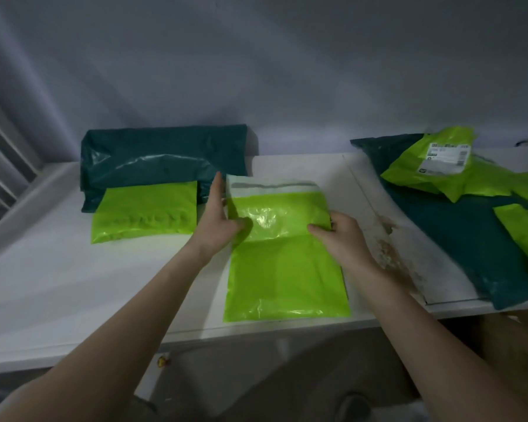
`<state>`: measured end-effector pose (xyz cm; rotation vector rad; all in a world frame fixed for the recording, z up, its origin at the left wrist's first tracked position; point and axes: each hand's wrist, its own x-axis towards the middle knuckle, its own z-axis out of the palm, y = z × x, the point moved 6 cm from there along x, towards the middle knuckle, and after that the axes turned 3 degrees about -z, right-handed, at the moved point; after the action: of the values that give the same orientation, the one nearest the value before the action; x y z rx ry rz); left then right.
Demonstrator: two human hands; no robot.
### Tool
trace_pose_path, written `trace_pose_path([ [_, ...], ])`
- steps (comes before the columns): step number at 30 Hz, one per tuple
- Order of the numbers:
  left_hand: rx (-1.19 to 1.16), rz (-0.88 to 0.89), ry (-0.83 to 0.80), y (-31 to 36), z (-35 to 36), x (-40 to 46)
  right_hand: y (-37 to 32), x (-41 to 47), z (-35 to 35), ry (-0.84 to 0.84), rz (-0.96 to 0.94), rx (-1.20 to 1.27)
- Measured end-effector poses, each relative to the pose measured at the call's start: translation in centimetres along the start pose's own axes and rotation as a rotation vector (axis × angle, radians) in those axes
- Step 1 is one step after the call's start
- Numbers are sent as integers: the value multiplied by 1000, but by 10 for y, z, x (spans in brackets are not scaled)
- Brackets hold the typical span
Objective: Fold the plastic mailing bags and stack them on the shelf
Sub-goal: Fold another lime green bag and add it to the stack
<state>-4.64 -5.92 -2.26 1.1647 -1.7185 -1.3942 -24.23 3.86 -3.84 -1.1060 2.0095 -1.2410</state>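
White and scuffed with brown marks toward its right side, the bench (73,284) runs along a plain grey wall (256,56). Both bare forearms reach forward over its near edge to a lime green mailing bag (287,269) lying flat in the middle, its pale sealing flap at the far end. The left hand (218,220) rests against the bag's left edge with fingers straight and pointing away, thumb laid on the plastic. The right hand (343,236) holds the bag's right edge, fingers curled over the plastic beside a crease across the bag. Left of the hands, a folded green bag (144,211) lies on a folded dark teal bag (162,159) against the wall. At the right, loose teal bags (470,239) and green bags (433,169) lie overlapping, one bearing a white shipping label (447,156).
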Motion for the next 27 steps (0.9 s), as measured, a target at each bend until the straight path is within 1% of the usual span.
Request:
trace_pose_path([
  [2, 229, 50, 70, -1, -2, 1, 0, 1, 2, 4, -1, -2],
  [4, 415, 80, 92, -2, 3, -3, -1, 0, 4, -7, -19, -28],
  [6, 506, 141, 54, -2, 16, -10, 0, -1, 5, -14, -45, -71],
  [8, 597, 188, -17, -4, 29, -18, -1, -3, 5, 3, -61, -104],
  [10, 675, 178, -70, -10, 37, -22, -3, -6, 6, 35, -69, -134],
  [11, 712, 170, -84, -12, 39, -24, -5, -6, 5, 59, -86, -186],
  [14, 829, 196, -82, -14, 43, -31, -15, -13, 5, 89, -189, -466],
  [16, 875, 217, -87, -15, 43, -35, -25, -24, 9, 99, -312, -561],
  [18, 902, 233, -122, -18, 45, -40, -26, -37, 22, 26, -419, -600],
  [19, 930, 239, -150, -21, 48, -43, -23, -43, 30, -50, -444, -644],
  [22, 1003, 216, -223, -35, 53, -49, -4, -56, 49, -260, -436, -804],
  [24, 1007, 220, -220, -38, 54, -50, 6, -59, 50, -296, -402, -844],
  [27, 1002, 243, -185, -39, 56, -52, 8, -61, 49, -299, -389, -840],
])
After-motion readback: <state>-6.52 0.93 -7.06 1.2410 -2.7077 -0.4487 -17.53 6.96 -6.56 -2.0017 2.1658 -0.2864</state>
